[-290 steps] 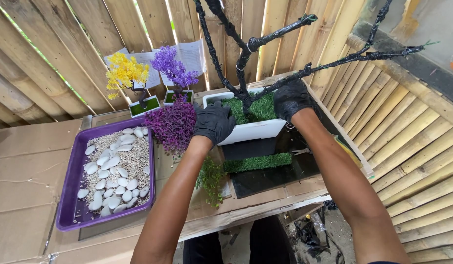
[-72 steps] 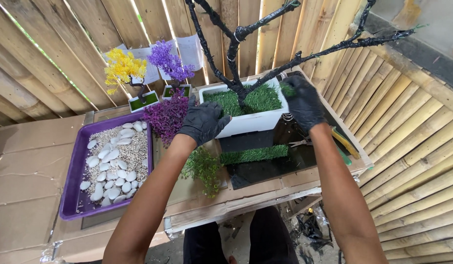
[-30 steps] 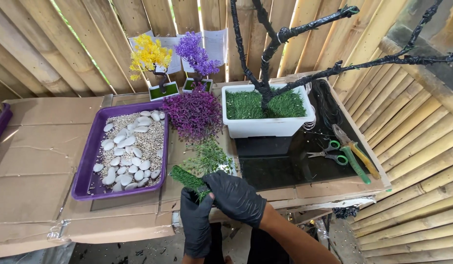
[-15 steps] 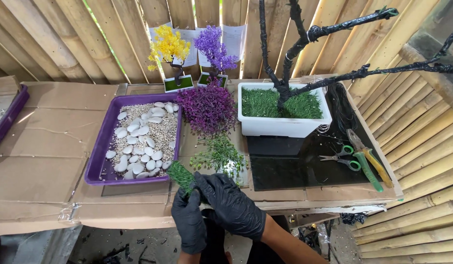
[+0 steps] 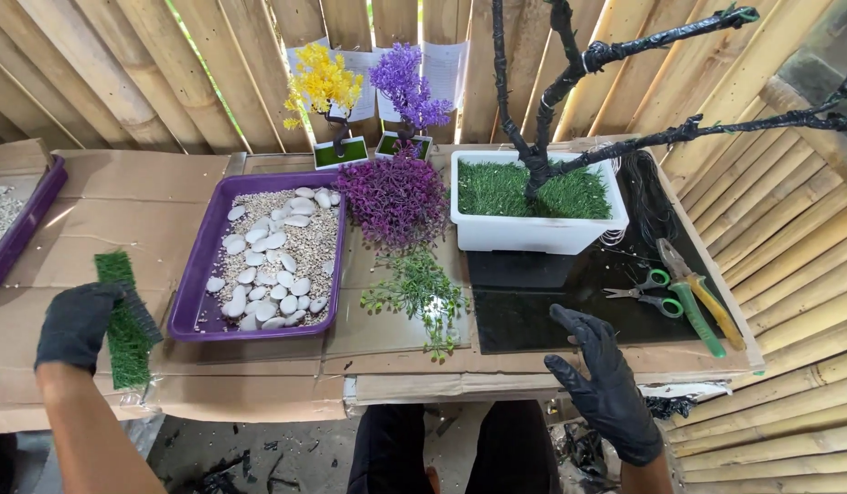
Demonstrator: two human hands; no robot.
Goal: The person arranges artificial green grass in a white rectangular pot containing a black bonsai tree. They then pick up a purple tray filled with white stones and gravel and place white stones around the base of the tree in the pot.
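Note:
My left hand (image 5: pixel 76 322), in a black glove, grips a strip of green artificial grass (image 5: pixel 122 322) over the cardboard at the left. My right hand (image 5: pixel 606 384), also gloved, hovers open with fingers spread at the table's front edge, near a black glossy sheet (image 5: pixel 552 297). A white planter (image 5: pixel 533 233) filled with green grass holds a black bare-branched tree (image 5: pixel 570 82). A purple tray (image 5: pixel 190 302) holds gravel and white pebbles. Purple foliage (image 5: pixel 396 197) and a green sprig (image 5: pixel 414 293) lie between the tray and the planter.
Scissors (image 5: pixel 643 293) and green-handled pliers (image 5: pixel 698 302) lie at the right on the black sheet. Small yellow (image 5: pixel 323 87) and purple (image 5: pixel 405 82) trees stand at the back. Another purple tray (image 5: pixel 26 229) is at far left. Bamboo fencing surrounds the table.
My left hand has carried the grass strip from the table's front middle out to the left. My right hand has let go of it and moved to the right, open.

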